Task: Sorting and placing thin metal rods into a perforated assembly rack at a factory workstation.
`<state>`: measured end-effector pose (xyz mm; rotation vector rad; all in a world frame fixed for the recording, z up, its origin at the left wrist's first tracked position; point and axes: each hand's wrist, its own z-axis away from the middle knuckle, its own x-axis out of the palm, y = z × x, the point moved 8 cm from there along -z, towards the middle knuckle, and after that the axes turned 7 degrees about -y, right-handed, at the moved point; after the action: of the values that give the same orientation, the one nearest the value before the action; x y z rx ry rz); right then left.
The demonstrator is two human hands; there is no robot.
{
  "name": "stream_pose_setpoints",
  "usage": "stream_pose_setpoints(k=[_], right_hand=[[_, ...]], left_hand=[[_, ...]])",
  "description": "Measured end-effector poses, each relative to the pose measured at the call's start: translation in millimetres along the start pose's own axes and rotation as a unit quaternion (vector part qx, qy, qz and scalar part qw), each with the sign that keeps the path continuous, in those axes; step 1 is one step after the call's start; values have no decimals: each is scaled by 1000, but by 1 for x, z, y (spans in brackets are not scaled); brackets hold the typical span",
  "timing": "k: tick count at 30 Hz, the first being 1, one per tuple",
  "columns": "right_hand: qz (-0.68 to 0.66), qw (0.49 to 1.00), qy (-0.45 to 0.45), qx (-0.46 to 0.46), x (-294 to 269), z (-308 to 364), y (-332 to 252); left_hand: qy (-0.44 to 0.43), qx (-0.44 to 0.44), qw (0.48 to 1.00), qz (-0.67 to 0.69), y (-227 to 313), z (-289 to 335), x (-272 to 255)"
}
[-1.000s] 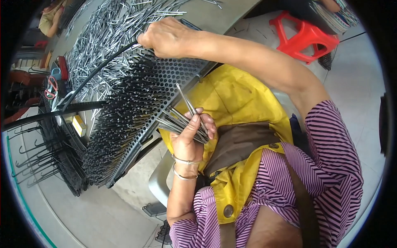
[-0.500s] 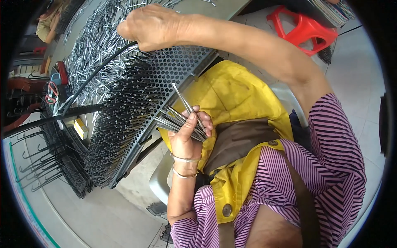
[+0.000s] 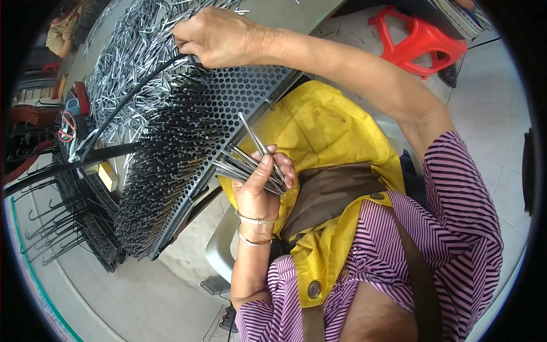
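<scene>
Standing in a rack (image 3: 242, 88) are dark rods (image 3: 165, 157); left grip (image 3: 257, 183) holds silvery rods (image 3: 242, 167), right grip (image 3: 215, 37) unclear.

We're looking at a pale tiled floor (image 3: 484, 125) stretching down the right, thin seams running between the tiles, and soft, even light spreading over it. Far right, there's a red plastic stool (image 3: 399, 54), big openings in its sides. Across to the far middle, we catch a bare stretch of the grey-green desk (image 3: 285, 20), its edge slanting toward us. Near the middle now, a white chair (image 3: 213, 251) shows its rounded edge. Over on the left, a teal band (image 3: 13, 219) curves along the rim, and at the right rim we spot something dark, too cropped to identify.
</scene>
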<state>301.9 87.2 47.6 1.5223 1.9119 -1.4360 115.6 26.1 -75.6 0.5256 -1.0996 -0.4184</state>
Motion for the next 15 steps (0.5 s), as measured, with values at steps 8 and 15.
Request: stream_pose_setpoints(k=[8,15], right_hand=[[-25,999,4,-31,5,3,0],[22,992,-109,-65,27,8,-12]], left_hand=[[-3,-11,1000,15,-3,-1,0],[-2,-8,1000,15,-1,-2,2]])
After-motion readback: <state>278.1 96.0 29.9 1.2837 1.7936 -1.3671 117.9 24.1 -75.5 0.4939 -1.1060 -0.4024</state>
